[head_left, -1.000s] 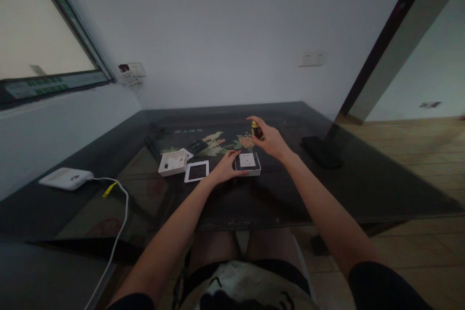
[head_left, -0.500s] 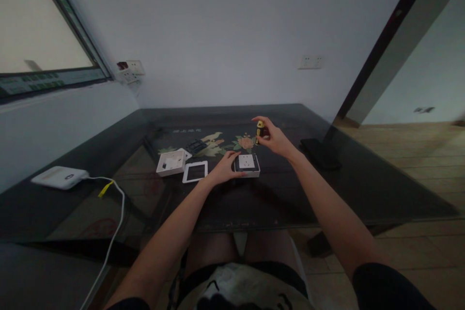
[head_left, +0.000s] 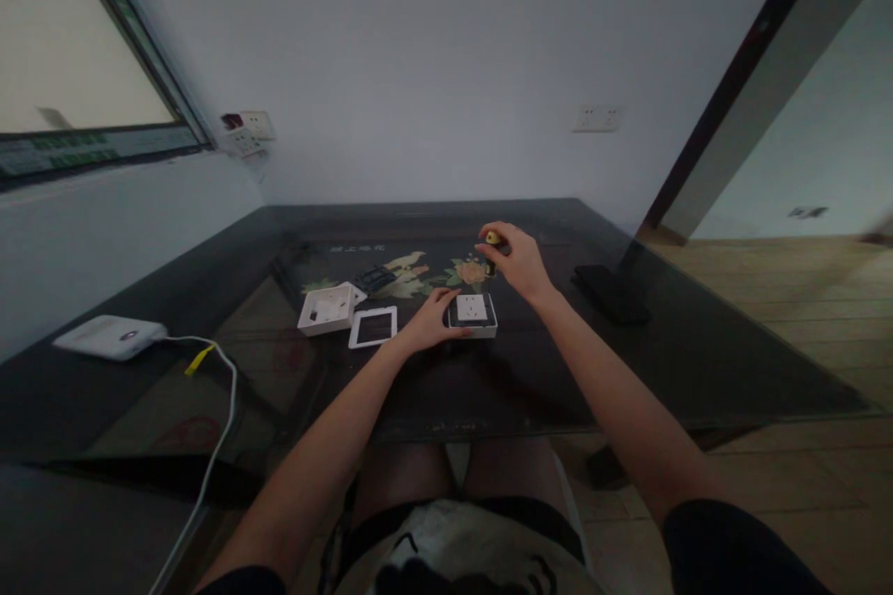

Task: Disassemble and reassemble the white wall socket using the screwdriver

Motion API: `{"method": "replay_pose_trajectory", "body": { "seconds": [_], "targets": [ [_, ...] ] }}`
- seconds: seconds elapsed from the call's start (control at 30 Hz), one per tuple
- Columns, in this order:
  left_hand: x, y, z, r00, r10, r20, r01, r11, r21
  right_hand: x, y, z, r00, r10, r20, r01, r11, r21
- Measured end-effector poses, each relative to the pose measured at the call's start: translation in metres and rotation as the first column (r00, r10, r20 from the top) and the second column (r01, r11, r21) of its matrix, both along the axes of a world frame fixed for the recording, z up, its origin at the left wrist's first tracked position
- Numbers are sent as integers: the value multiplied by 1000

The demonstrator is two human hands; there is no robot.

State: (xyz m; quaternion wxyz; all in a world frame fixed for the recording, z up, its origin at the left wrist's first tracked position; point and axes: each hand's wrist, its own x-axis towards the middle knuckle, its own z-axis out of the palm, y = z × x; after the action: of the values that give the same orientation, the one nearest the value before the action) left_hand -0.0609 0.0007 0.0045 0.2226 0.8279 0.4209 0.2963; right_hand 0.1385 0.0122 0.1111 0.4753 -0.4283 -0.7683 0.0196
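A white wall socket set in a white back box lies on the dark table. Around its left side my left hand is closed, thumb at the near edge and fingers at the far edge. My right hand grips a small yellow-and-black screwdriver by its handle, above the socket's far right corner. The screwdriver stands roughly upright; I cannot tell whether its tip touches the socket. Left of my left hand lies a white cover frame, with an open white back box beside it.
A black frame-like part lies behind the open box. At the left is a white device with a white cable running off the table. A black phone-like object lies on the right.
My right hand has turned around the screwdriver and shifted slightly left, with the handle now more covered by the fingers. My left hand keeps its hold on the socket.
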Motion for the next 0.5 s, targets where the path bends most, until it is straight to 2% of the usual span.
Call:
{"method": "replay_pose_trajectory", "body": {
  "seconds": [0.07, 0.17, 0.27, 0.33, 0.4, 0.5],
  "targets": [
    [0, 1, -1, 1000, -3, 4, 3, 1000, -5, 2, 2, 4, 998, 61, -23, -62, 998, -13],
    [0, 1, -1, 1000, -3, 5, 3, 1000, -14, 6, 3, 11, 987, 161, 7, -160, 981, -106],
    [0, 0, 0, 1000, 1, 7, -1, 1000, -20, 7, 5, 14, 982, 183, 56, -172, 971, -167],
    [0, 0, 1, 1000, 0, 7, 0, 1000, -20, 7, 6, 12, 993, 108, 48, -101, 987, -125],
    [0, -1, 2, 1000, -4, 4, 4, 1000, -17, 7, 6, 9, 1000, -24, 12, 24, 999, -36],
    [0, -2, 3, 1000, -9, -8, 9, 1000, -25, 5, 6, 4, 983, -167, -70, 170, 984, 50]
  ]
}}
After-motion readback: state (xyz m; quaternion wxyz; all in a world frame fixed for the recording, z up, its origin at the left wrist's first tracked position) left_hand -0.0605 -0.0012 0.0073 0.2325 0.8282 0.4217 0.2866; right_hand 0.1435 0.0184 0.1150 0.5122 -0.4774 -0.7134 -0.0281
